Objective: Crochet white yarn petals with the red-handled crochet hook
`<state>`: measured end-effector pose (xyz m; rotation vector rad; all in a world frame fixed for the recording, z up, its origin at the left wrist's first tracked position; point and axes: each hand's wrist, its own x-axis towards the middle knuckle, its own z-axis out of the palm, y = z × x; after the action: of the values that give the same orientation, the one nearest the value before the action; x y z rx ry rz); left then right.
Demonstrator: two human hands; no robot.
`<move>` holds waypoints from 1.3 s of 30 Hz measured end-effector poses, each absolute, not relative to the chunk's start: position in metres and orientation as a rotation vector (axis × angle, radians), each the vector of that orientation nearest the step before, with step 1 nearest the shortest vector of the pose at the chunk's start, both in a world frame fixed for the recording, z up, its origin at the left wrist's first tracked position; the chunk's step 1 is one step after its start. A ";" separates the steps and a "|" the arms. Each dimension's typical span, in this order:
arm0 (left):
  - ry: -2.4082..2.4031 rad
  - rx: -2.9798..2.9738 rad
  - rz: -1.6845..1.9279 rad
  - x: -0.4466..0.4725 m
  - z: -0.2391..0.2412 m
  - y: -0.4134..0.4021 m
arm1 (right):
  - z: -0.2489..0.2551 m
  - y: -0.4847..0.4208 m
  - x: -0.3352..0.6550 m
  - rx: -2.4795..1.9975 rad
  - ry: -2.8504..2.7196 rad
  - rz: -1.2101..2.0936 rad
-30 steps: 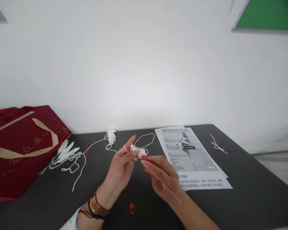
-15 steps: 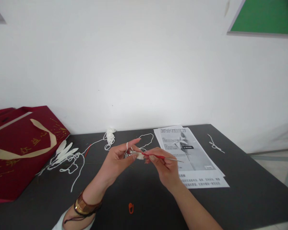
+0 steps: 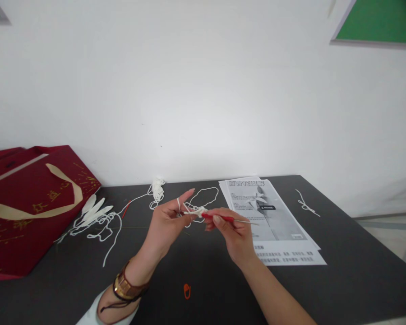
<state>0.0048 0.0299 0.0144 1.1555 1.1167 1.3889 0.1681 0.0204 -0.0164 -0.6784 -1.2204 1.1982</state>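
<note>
Between finger and thumb, my left hand [image 3: 167,223] pinches a small piece of white crochet work [image 3: 199,211], and yarn passes over its raised index finger. My right hand [image 3: 235,232] is closed round a crochet hook [image 3: 227,218] with a red grip and a metal shaft sticking out to the right. The hook's working tip is at the crochet piece, too small to make out among the stitches. A loop of white yarn [image 3: 217,194] lies on the table just behind the hands.
Finished-looking white crocheted petals [image 3: 95,212] with loose tails lie left, beside a dark red gift bag [image 3: 37,216]. A white yarn bundle [image 3: 157,189] sits near the wall. Printed sheets [image 3: 284,221] lie right, a knotted yarn scrap [image 3: 306,205] beyond. An orange stitch marker [image 3: 187,291] lies in front.
My left index finger has risen slightly, and the white crochet piece shows more plainly between the hands. The whole view has shifted a little; the hook stays in my right hand.
</note>
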 end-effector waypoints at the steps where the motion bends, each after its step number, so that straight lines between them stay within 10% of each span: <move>1: 1.119 1.099 1.431 0.008 0.012 0.030 | -0.018 0.021 0.167 -0.679 -1.175 1.210; 10: 1.096 0.794 1.678 0.027 -0.013 0.025 | -0.021 0.020 0.158 -0.800 -1.022 1.208; 19: 0.892 0.619 1.383 0.016 -0.005 0.029 | -0.024 0.014 0.170 -0.483 -1.947 0.135; 29: 0.837 0.725 1.149 -0.012 0.019 0.034 | -0.011 0.015 0.165 -0.610 -1.366 1.018; 39: 0.948 0.791 1.126 -0.019 0.031 0.028 | -0.010 0.018 0.173 -0.594 -1.159 1.208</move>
<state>-0.0195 0.0281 0.0311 0.7914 0.9478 1.1260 0.1726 0.0179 -0.0104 -0.5944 -1.1594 1.2085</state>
